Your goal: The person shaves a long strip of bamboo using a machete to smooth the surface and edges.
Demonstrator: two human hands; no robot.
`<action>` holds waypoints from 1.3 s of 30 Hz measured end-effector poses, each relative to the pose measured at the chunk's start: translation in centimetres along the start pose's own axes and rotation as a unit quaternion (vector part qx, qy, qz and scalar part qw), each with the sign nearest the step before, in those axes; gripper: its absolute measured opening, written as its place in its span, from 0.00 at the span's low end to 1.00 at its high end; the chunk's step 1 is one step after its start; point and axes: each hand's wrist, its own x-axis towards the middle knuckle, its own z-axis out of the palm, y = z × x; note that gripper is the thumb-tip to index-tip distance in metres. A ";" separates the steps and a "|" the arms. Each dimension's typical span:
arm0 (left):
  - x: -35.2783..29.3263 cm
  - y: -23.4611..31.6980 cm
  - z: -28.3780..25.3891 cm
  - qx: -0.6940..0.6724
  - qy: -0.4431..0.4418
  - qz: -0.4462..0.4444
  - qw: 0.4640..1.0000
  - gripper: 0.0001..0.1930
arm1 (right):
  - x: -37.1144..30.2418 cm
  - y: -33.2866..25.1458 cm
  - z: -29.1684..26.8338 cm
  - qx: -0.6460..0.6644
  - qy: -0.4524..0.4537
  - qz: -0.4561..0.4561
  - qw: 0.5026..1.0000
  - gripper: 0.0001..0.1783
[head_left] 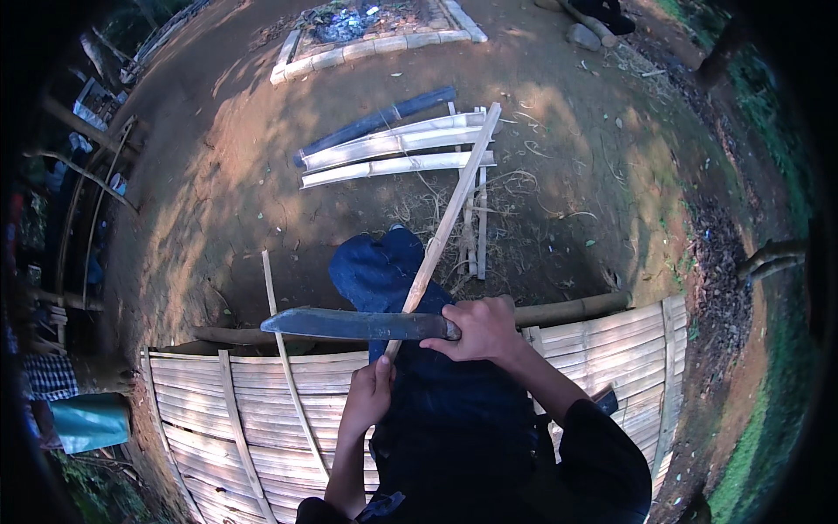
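Observation:
My right hand (pixel 482 330) is closed round the handle of a machete (pixel 353 325), whose broad dark blade points left across my lap. Under the blade runs a long, pale bamboo strip (pixel 448 223), slanting up and away to the right. My left hand (pixel 371 393) grips the strip's near end, just below the blade. The blade crosses the strip close to that hand; whether its edge touches the strip I cannot tell. My legs in dark blue trousers (pixel 375 266) are beneath and beyond the strip.
I sit on a slatted bamboo platform (pixel 611 358), with a thin bamboo stick (pixel 284 358) lying on its left. Split bamboo pieces (pixel 397 144) and a dark bamboo length (pixel 375 125) lie ahead among shavings (pixel 515 188). Farther off is an ash-filled, block-edged fire pit (pixel 375 51).

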 end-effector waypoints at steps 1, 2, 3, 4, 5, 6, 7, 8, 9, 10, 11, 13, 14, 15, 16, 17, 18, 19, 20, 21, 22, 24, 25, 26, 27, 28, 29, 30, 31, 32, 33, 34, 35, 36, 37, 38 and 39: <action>-0.3 0.1 -0.1 0.016 0.004 0.007 1.000 0.24 | 0.2 1.1 0.5 -0.021 0.029 -0.002 0.999 0.35; -1.1 -0.3 -0.5 0.028 0.006 -0.004 1.000 0.24 | 0.8 2.4 0.4 0.018 0.018 0.025 0.999 0.34; -1.8 -0.6 -1.0 0.036 0.006 -0.010 0.999 0.24 | 1.5 4.6 0.0 0.041 0.017 0.113 0.993 0.33; -2.1 -0.8 -1.2 0.042 0.006 -0.016 0.999 0.24 | 1.9 6.3 0.0 0.063 0.015 0.199 0.978 0.32; -2.0 -0.9 -1.1 0.052 0.002 -0.018 0.998 0.24 | 1.8 6.8 0.2 0.057 0.025 0.221 0.973 0.31; -1.6 -0.8 -1.0 0.062 -0.003 -0.019 0.998 0.24 | 1.6 7.3 0.3 0.050 0.035 0.243 0.968 0.31; -1.1 -0.8 -1.1 0.077 -0.002 -0.019 0.997 0.24 | 2.1 7.3 0.2 0.048 0.050 0.261 0.963 0.30; -1.0 -1.2 -1.0 0.075 0.002 -0.019 0.997 0.23 | 1.8 6.9 0.2 0.103 -0.002 0.283 0.954 0.30; -0.8 -1.8 -0.8 0.074 0.006 -0.020 0.997 0.23 | 1.7 6.3 0.1 0.108 -0.018 0.274 0.956 0.31; -1.0 -2.4 -0.7 0.073 0.000 -0.025 0.997 0.23 | 0.8 5.4 0.5 0.115 -0.038 0.274 0.954 0.31; -0.5 -2.4 -0.6 0.071 -0.013 -0.020 0.997 0.23 | -0.1 4.9 1.3 0.128 -0.043 0.233 0.963 0.31; -0.3 -1.7 -0.1 0.055 -0.021 -0.015 0.998 0.23 | -1.4 2.8 1.7 0.109 -0.079 0.165 0.977 0.31; -0.3 -1.2 0.0 0.050 -0.025 -0.014 0.998 0.24 | -1.6 1.8 1.7 0.091 -0.080 0.116 0.986 0.31; -0.4 -0.9 0.2 0.042 -0.034 -0.018 0.998 0.24 | -1.5 1.3 0.8 0.047 -0.054 0.069 0.995 0.29; -0.4 -0.6 0.3 0.037 -0.043 -0.020 0.998 0.24 | -1.3 0.8 0.0 0.005 -0.024 0.022 0.999 0.27; -0.5 -0.4 0.2 0.033 -0.053 -0.022 0.998 0.24 | -1.0 1.5 -0.1 0.004 -0.006 0.025 1.000 0.27; -0.8 -0.6 -0.2 0.032 -0.054 -0.027 0.998 0.25 | -0.6 3.1 -0.2 0.004 0.011 0.029 1.000 0.27; -1.3 -1.0 -0.7 0.031 -0.057 -0.032 0.997 0.25 | -0.2 4.9 -0.2 0.003 0.029 0.034 0.999 0.27; -1.7 -1.3 -1.2 0.027 -0.061 -0.033 0.997 0.25 | 0.3 7.2 -0.1 0.012 0.039 0.146 0.988 0.28; -2.0 -1.4 -1.5 0.047 -0.058 -0.010 0.997 0.26 | 0.9 10.3 -0.6 0.110 0.009 0.217 0.970 0.30; -1.6 -1.4 -1.4 0.060 -0.056 -0.014 0.997 0.26 | 1.8 11.6 -1.8 0.208 -0.026 0.278 0.937 0.32; -0.6 -1.3 -1.2 0.084 -0.052 -0.020 0.995 0.26 | 1.2 10.0 -0.7 0.010 0.003 0.266 0.964 0.32; -0.5 -2.1 -1.5 0.091 -0.049 -0.024 0.994 0.26 | 1.3 9.6 -0.8 0.059 -0.008 0.277 0.959 0.32; -0.8 -3.0 -1.6 0.074 -0.055 -0.028 0.995 0.26 | 0.9 8.9 -0.6 0.057 -0.025 0.279 0.958 0.32; -1.0 -3.8 -1.7 0.056 -0.061 -0.033 0.996 0.26 | 0.6 8.1 -0.5 0.073 -0.023 0.259 0.963 0.32; -1.0 -4.1 -1.7 0.037 -0.066 -0.038 0.996 0.26 | 0.3 7.4 -0.4 0.088 -0.021 0.238 0.967 0.32; -1.0 -3.6 -1.5 0.016 -0.074 -0.056 0.996 0.26 | -0.2 6.3 -0.1 0.097 -0.022 0.198 0.975 0.31; -0.9 -3.1 -1.2 -0.005 -0.082 -0.070 0.994 0.26 | -0.9 5.0 0.4 0.106 -0.022 0.159 0.981 0.30; -0.8 -2.7 -1.1 -0.024 -0.087 -0.085 0.992 0.26 | -1.0 4.0 0.5 0.118 -0.022 0.117 0.986 0.30; -0.8 -2.3 -0.9 -0.042 -0.092 -0.100 0.990 0.26 | -0.9 3.5 0.1 0.077 -0.008 0.076 0.994 0.29; -0.8 -1.8 -0.8 -0.030 -0.093 -0.083 0.992 0.27 | -0.6 3.0 -0.5 0.035 0.007 0.035 0.999 0.29; -0.8 -2.0 -1.0 -0.018 -0.089 -0.074 0.993 0.27 | -0.7 2.8 -0.8 -0.009 0.021 0.000 1.000 0.29; -1.0 -2.4 -1.1 -0.007 -0.086 -0.065 0.994 0.27 | -0.6 4.9 0.3 -0.020 0.044 0.002 0.999 0.28; -1.4 -2.7 -1.2 0.003 -0.083 -0.059 0.995 0.27 | -0.3 7.8 1.8 0.015 0.082 0.054 0.995 0.31; -2.3 -2.8 -1.9 -0.007 -0.068 -0.057 0.996 0.26 | 1.0 8.9 0.6 0.114 0.050 0.217 0.968 0.31; -2.1 -2.8 -1.8 0.015 -0.065 -0.046 0.997 0.26 | 1.7 11.1 -0.2 0.152 0.065 0.246 0.955 0.30; -1.7 -2.8 -1.7 0.036 -0.062 -0.036 0.997 0.26 | 1.1 11.0 0.6 0.091 0.077 0.248 0.961 0.31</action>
